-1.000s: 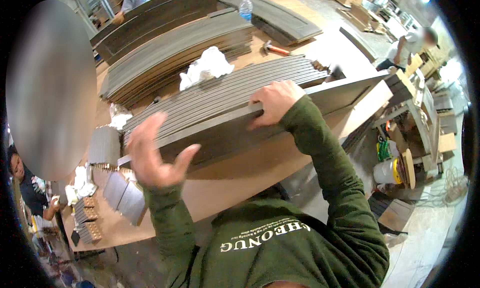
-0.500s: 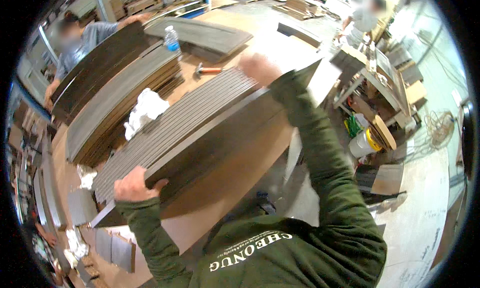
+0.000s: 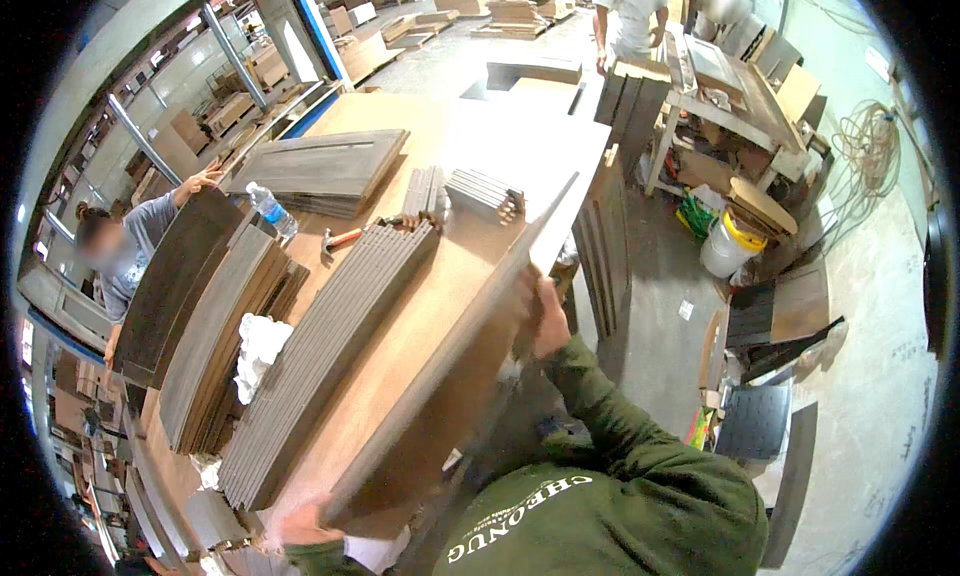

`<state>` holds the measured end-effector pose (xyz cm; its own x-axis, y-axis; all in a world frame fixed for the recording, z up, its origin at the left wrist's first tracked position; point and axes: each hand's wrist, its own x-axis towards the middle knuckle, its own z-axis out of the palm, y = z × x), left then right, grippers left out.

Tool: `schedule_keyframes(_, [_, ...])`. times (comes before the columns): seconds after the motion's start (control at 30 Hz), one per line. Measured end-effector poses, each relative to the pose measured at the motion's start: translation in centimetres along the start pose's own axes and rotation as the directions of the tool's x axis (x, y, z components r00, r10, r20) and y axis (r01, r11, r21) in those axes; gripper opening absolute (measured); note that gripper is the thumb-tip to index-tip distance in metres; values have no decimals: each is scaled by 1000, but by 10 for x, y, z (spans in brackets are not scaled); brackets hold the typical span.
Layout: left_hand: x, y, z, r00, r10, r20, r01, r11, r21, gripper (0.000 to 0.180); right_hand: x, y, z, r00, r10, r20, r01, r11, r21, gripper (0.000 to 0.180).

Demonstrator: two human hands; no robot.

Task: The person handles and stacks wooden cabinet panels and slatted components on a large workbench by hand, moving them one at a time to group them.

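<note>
A long dark wooden board (image 3: 425, 406), somewhat blurred, slants along the near side of the table, tilted on its edge. My left hand (image 3: 308, 526) closes on its near-left end. Farther up, my right hand (image 3: 548, 316) grips the board's near side, its fingers partly smeared and hidden. Beyond the board lies a row of narrow dark slats (image 3: 325, 366) stacked side by side, now apart from it. Two short bundles of slats (image 3: 485, 194) rest past the row's far end.
A white cloth (image 3: 262, 351) lies by a stack of curved boards (image 3: 215, 341). A hammer (image 3: 343, 238) and a water bottle (image 3: 270, 211) stand beyond. At left a co-worker holds a curved dark panel (image 3: 172, 286). Panels (image 3: 605, 241) lean against the table's right side.
The board has come away from the slat row toward me and the table's near edge, both hands still on it. My view has shifted, and the short slat bundles now show.
</note>
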<state>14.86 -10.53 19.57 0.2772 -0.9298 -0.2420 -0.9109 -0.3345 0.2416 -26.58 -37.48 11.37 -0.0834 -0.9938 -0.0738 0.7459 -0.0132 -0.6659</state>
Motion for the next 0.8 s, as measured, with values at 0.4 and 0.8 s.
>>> schedule_keyframes(0.4, [-76,145,190,985,-16,-173,43,987,152,100,-47,-6,-116,810,566,-151,-424,745,515,52])
schedule_keyframes(0.8, [-145,-14,192,493,-782,-382,676,620,-397,82,-40,-14,-207,839,493,-228,-522,849,-82,46])
